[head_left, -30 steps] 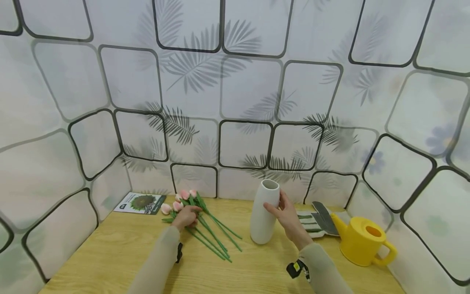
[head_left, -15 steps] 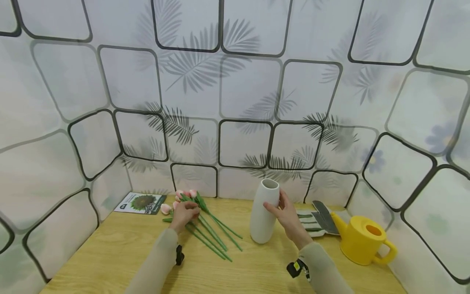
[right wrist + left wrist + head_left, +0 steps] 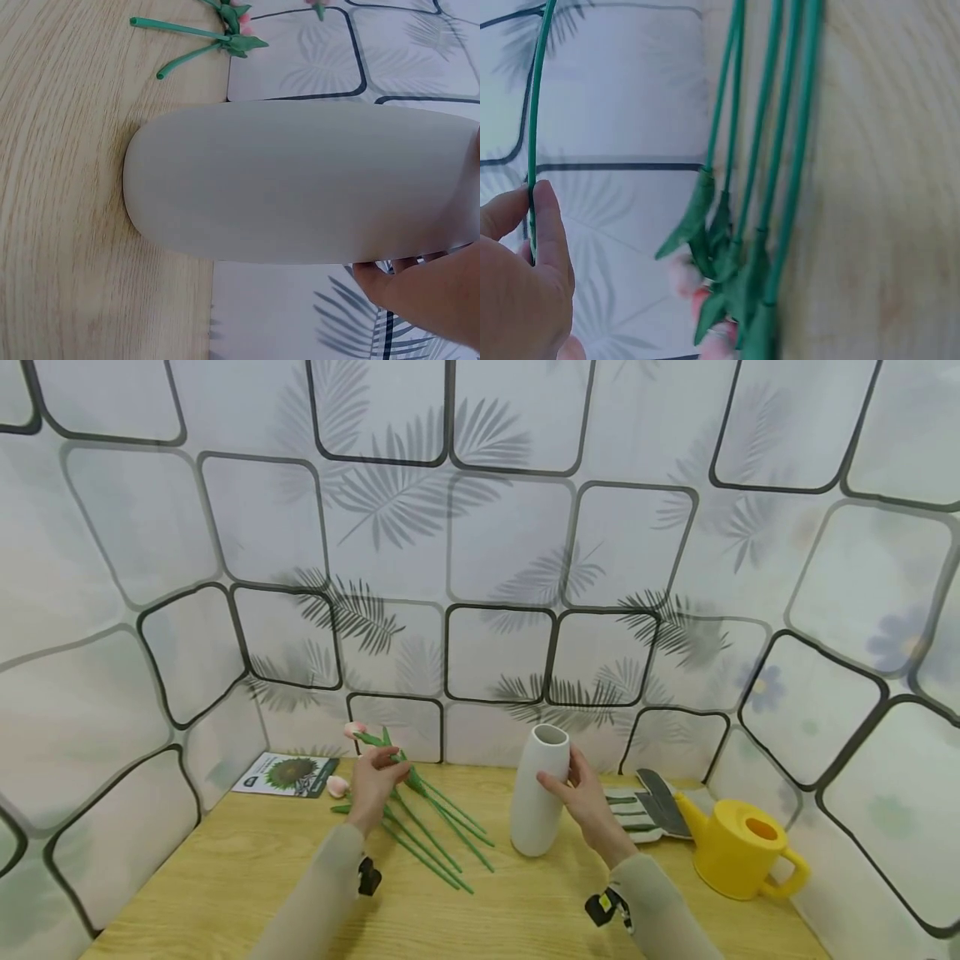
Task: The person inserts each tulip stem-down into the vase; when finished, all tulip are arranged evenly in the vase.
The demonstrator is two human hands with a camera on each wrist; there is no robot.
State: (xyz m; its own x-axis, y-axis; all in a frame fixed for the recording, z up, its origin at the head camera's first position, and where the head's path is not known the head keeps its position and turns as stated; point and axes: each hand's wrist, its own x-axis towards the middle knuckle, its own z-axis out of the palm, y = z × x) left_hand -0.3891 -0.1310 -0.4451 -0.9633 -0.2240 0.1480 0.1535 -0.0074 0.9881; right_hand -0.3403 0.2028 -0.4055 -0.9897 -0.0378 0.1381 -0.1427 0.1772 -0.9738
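My left hand (image 3: 377, 783) pinches the thin green stem of a pink tulip (image 3: 535, 124) between thumb and fingers. The tulip is raised over the others, its bloom beyond the hand in the head view. Below lie several more pink tulips (image 3: 769, 172), side by side, their stems fanned toward the table's front; the hand hides some blooms in the head view. A tall white vase (image 3: 536, 806) stands upright on the wooden table. Wrapped round its upper right side, my right hand (image 3: 591, 806) grips it, thumb in front. The vase's mouth shows no flower in it.
A seed packet (image 3: 288, 775) with a sunflower-like picture lies at the back left. Right of the vase are striped gloves (image 3: 628, 814) under a dark trowel blade (image 3: 663, 806), then a yellow watering can (image 3: 738, 852). Patterned cloth walls (image 3: 495, 552) enclose the table.
My left hand has taken hold of one tulip among the pile and raised it slightly, its bloom now higher than the rest. The right hand and the vase have stayed in place.
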